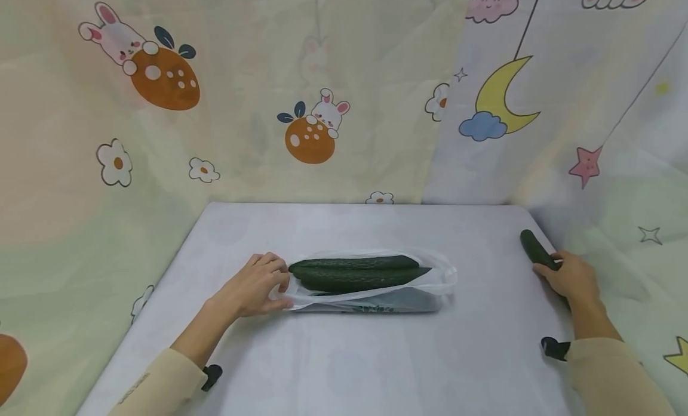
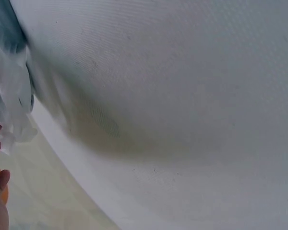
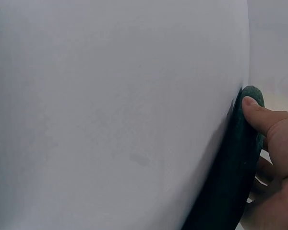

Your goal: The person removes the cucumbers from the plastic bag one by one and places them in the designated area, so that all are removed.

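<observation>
Two long dark green cucumbers [image 1: 357,279] lie side by side in the opening of a thin white plastic bag [image 1: 448,279] with green print on its front. At the bag's left end, my left hand [image 1: 263,287] pinches the edge of the plastic between thumb and fingers. Crumpled plastic [image 2: 14,96] shows by those fingertips in the left wrist view. Far to the right, my right hand [image 1: 572,279] grips the near end of another cucumber [image 1: 534,249]. In the right wrist view the thumb presses along this cucumber [image 3: 230,167]; some fingers are hidden behind it.
The bag rests on a white-covered table [image 1: 387,362]. Printed fabric [image 1: 242,105] hangs behind the table and down both sides. The right-hand cucumber is beside the table's right edge, against the side fabric [image 1: 618,267].
</observation>
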Motion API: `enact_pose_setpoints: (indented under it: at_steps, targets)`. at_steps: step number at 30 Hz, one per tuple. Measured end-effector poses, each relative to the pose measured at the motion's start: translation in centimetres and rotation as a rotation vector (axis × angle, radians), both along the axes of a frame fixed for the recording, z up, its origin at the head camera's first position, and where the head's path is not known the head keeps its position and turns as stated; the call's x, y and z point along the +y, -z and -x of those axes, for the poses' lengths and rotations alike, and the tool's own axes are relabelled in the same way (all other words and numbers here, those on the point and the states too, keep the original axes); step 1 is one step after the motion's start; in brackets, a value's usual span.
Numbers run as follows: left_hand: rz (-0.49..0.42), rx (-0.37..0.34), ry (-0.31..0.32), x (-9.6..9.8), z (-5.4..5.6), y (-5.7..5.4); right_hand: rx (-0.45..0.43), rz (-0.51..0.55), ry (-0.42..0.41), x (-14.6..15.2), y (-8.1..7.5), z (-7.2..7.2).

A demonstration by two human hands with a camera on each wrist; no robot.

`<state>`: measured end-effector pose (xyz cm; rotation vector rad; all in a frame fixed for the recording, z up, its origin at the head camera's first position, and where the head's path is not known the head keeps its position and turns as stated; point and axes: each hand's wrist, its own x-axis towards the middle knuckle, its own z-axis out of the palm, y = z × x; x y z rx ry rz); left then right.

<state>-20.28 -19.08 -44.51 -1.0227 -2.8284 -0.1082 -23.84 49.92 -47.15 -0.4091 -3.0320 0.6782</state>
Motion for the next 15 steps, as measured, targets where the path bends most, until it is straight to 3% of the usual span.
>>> enact_pose_setpoints:
  at_steps: [7, 12, 15]
  targets:
    - [0.002, -0.027, 0.007, -0.1, 0.0, 0.3, 0.016, -0.041, -0.001, -0.3, 0.5, -0.5]
    - [-0.001, -0.022, 0.006, -0.1, 0.2, 0.2, 0.159, -0.122, -0.014, -1.5, 0.2, -0.5]
    - [0.001, -0.025, 0.005, -0.1, 0.3, 0.3, 0.248, -0.095, -0.01, -2.8, -0.5, -0.1]
